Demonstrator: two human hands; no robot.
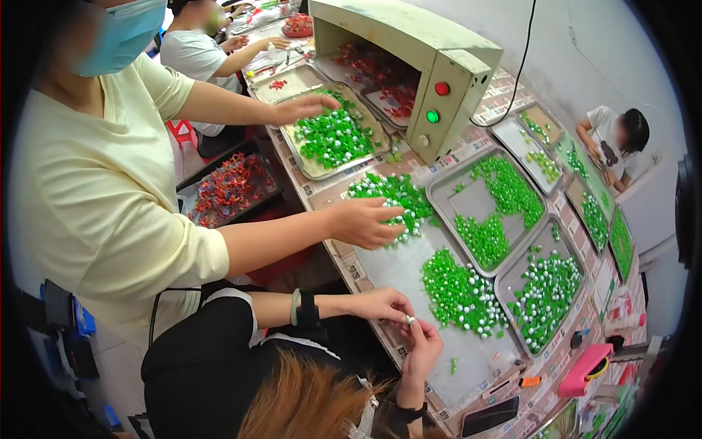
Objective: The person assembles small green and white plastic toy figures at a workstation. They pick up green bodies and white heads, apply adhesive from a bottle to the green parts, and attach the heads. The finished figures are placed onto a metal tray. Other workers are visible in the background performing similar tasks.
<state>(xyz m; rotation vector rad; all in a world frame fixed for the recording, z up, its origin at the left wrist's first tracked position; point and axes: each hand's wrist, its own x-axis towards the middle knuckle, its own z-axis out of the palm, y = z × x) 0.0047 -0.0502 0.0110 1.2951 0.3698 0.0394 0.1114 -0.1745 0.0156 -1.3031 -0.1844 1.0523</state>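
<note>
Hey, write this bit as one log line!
left hand: holding small piece | right hand: holding same piece | nearby: green and white pieces, metal tray

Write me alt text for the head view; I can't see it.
Left fingers and right fingers pinch a small whitish piece near heaps of green and white pieces. A masked co-worker reaches in from the left; a boxy machine stands beyond.

The green pieces [457,282] look like glossy plastic. The trays [459,203] are of smooth metal w/ dull shine; the table cover [356,272] is matt paper; the cream box [447,67], painted metal, semi-gloss; the shirt [124,212], matt cloth.
</note>
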